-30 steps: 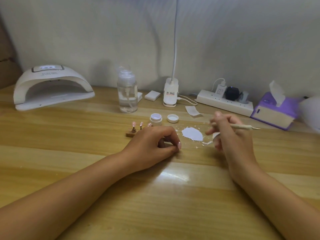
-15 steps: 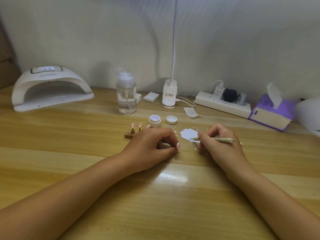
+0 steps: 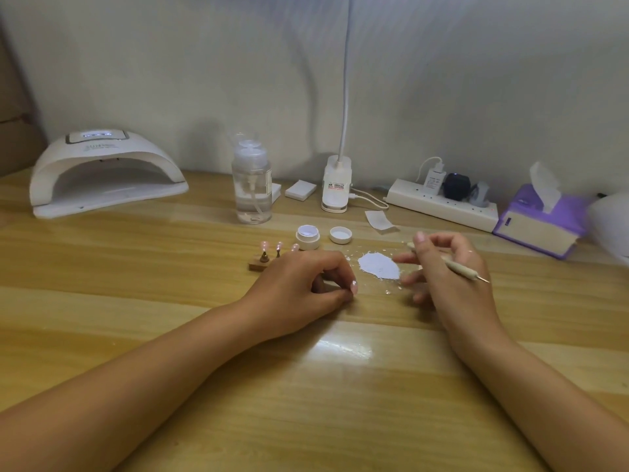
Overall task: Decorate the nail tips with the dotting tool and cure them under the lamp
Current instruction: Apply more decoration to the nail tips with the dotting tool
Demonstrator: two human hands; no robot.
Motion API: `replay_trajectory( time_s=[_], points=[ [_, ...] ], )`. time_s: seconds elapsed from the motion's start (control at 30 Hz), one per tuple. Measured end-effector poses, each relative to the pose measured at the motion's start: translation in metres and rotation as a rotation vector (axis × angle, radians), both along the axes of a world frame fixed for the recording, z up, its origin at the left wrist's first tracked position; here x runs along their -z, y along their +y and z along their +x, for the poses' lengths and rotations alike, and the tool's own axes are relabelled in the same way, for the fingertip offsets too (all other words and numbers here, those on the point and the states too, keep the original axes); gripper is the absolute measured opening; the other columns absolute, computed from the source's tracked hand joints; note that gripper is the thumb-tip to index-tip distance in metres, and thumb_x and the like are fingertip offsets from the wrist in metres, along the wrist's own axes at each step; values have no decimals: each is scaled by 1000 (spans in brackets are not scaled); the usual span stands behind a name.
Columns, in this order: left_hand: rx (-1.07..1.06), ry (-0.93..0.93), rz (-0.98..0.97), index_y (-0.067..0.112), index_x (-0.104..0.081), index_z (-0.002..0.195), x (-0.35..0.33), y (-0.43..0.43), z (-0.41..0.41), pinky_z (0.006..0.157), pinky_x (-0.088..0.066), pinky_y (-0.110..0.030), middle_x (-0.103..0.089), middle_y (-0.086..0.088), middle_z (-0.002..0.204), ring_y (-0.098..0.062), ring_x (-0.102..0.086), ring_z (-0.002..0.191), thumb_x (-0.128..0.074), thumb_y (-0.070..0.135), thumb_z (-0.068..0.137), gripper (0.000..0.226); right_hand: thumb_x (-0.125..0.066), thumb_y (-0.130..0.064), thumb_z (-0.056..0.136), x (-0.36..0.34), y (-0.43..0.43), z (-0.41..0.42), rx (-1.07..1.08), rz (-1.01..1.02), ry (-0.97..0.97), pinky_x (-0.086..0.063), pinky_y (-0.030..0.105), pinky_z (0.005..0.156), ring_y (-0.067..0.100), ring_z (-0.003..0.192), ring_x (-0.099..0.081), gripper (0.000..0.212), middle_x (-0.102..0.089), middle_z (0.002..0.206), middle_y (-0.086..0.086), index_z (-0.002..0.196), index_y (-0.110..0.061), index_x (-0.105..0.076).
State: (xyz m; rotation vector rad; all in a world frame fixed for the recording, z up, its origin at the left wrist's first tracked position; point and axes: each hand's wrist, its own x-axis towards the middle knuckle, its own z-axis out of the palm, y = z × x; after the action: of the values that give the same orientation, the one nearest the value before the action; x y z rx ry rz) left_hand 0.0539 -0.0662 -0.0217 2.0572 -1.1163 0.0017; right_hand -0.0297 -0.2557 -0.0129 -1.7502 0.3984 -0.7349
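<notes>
- Two bare hands rest on a wooden table [image 3: 153, 301] in the head view, one on each side of a white smear [image 3: 379, 265] of paste.
- The left hand [image 3: 303, 284] lies knuckles up with its fingers curled in. Its thumb and forefinger tips meet low by the table, and I cannot tell whether they pinch anything because the hand hides it.
- Just behind that hand is a small wooden stand [image 3: 258, 265] with three pink nail tips [image 3: 263, 246] upright on pegs. The rightmost one is right at the knuckles.
- The right hand [image 3: 452, 277] holds the dotting tool [image 3: 457, 267], with the forefinger curled over its pale end. The other fingers are loose and spread toward the smear.
- The tool slants across the hand, and its metal point aims right, away from the smear.
- An open jar [image 3: 308, 236] and its lid [image 3: 340, 234] sit side by side just beyond the smear.
- The curing lamp [image 3: 102, 172] stands at the far left by the wall, well apart from the nail tips, with its display lit.
- Along the wall are a pump bottle [image 3: 252, 189], a clip light [image 3: 336, 185], a power strip [image 3: 442, 202] and a purple tissue box [image 3: 537, 223].
</notes>
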Motion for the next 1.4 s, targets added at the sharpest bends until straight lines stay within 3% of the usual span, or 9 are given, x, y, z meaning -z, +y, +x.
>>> replay_trajectory(
  time_s=[0.07, 0.17, 0.3, 0.67, 1.07, 1.4],
  points=[
    [4, -8, -2, 30, -68, 85, 0, 0, 0, 66, -41, -18, -67, 25, 84, 1, -59, 65, -73, 20, 86, 11, -62, -38, 96, -6, 3, -3, -21, 4, -40, -48, 21, 43, 8, 57, -65, 15, -76, 84, -6, 97, -23, -57],
    [9, 4, -3, 29, -69, 85, 0, 0, 0, 64, -37, -14, -67, 23, 85, 4, -57, 66, -73, 20, 86, 10, -68, -35, 91, -13, 12, -5, -53, 132, -69, -42, 18, 39, 6, 47, -57, 20, -73, 70, -1, 92, -17, -59],
    [11, 1, 5, 30, -69, 86, -1, -1, 1, 66, -40, -20, -69, 18, 89, 3, -57, 65, -73, 21, 86, 9, -67, -20, 92, -8, 29, -6, -143, 280, -31, -40, 18, 39, 8, 41, -51, 18, -68, 60, 3, 85, -16, -51],
    [5, -29, -15, 31, -68, 83, 1, 0, 1, 63, -42, -21, -64, 25, 80, -5, -57, 61, -75, 19, 83, 14, -63, -7, 79, -2, 36, -7, -219, 188, 65, -38, 17, 40, 11, 39, -48, 24, -64, 52, 13, 65, -13, -45],
    [5, -61, -6, 31, -68, 81, -1, 0, 1, 60, -37, -14, -59, 36, 75, -2, -57, 62, -76, 18, 83, 15, -63, -8, 80, -1, 35, -7, -246, 152, 68, -41, 19, 43, 13, 43, -50, 23, -66, 56, 14, 66, -14, -46],
    [-2, -30, -19, 31, -67, 80, -1, -1, 0, 64, -39, -18, -63, 27, 81, -5, -61, 63, -75, 18, 83, 16, -63, -9, 83, -2, 37, -8, -226, 158, 47, -39, 18, 41, 12, 42, -50, 24, -66, 55, 11, 67, -13, -46]
  ],
)
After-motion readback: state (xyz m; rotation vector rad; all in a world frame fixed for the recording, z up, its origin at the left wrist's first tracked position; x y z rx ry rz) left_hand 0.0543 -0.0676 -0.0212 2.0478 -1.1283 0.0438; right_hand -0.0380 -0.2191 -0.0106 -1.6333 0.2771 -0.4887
